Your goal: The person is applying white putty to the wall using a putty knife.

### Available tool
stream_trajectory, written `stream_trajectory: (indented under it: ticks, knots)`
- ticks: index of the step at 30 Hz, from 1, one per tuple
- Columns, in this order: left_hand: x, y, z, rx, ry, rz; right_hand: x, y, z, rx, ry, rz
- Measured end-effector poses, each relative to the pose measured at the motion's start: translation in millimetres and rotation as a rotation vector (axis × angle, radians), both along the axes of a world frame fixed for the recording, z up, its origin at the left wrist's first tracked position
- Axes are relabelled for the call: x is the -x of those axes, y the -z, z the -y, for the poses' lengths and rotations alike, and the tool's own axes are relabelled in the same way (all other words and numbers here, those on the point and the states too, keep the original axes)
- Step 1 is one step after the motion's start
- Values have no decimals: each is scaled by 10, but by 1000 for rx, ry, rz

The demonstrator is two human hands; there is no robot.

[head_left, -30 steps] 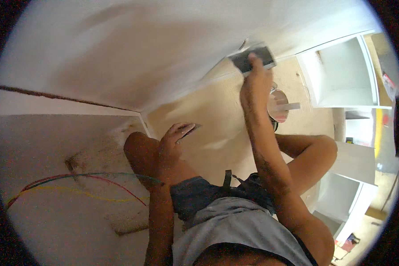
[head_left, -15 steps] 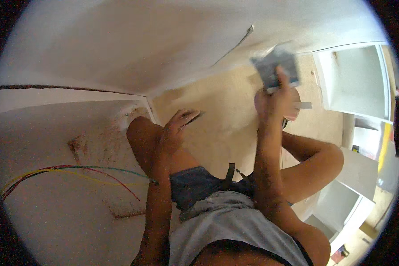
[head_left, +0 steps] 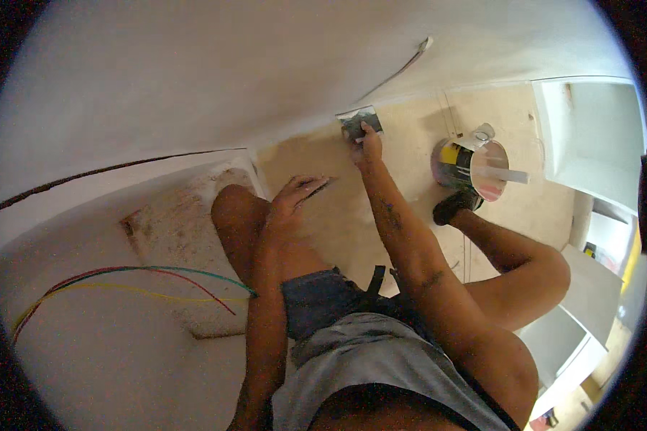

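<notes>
My right hand (head_left: pixel 368 149) is closed round a wide putty knife (head_left: pixel 355 121), its thumb laid on the dark, smeared blade. The blade's pale far edge lies at the foot of the white wall (head_left: pixel 216 79); whether it touches the wall I cannot tell. By my left knee, my left hand (head_left: pixel 289 195) grips a thin flat blade (head_left: pixel 319 187) seen nearly edge-on, perhaps a second putty knife. The fingers hide most of it. To the right of my right hand stands a bucket (head_left: pixel 450 164) with a pale flat stick (head_left: pixel 512 174) jutting from its mouth.
Red, green and yellow wires (head_left: pixel 151 269) stick out at the left. A cable end (head_left: pixel 425 44) hangs from the wall ahead. White open cabinets (head_left: pixel 589 126) stand on the right. Beyond the bucket sits a small pale round object (head_left: pixel 484 132). My shod foot (head_left: pixel 456 207) rests near the bucket.
My right hand with the putty knife has moved left from in front of the bucket to the wall's foot, leaving the bucket in full sight. My left hand has barely moved.
</notes>
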State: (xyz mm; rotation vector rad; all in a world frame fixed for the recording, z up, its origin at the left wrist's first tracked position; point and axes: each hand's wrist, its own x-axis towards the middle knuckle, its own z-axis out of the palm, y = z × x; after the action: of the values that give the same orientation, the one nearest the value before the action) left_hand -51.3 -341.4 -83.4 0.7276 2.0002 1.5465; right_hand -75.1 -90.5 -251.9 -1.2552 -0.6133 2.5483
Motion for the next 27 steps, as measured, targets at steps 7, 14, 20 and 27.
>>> stream_trajectory:
  ticks: [7,14,20,27]
  knots:
    - [-9,22,12,-42,3,-8,187,11,13,-126,31,141]
    - [-16,-215,100,29,-14,6,146,-1185,91,-346,50,19]
    - [31,-317,98,-201,-69,23,150,-2698,223,-565,138,-176]
    - [-12,-278,134,-198,-122,-75,96,-4032,534,-1066,108,-63]
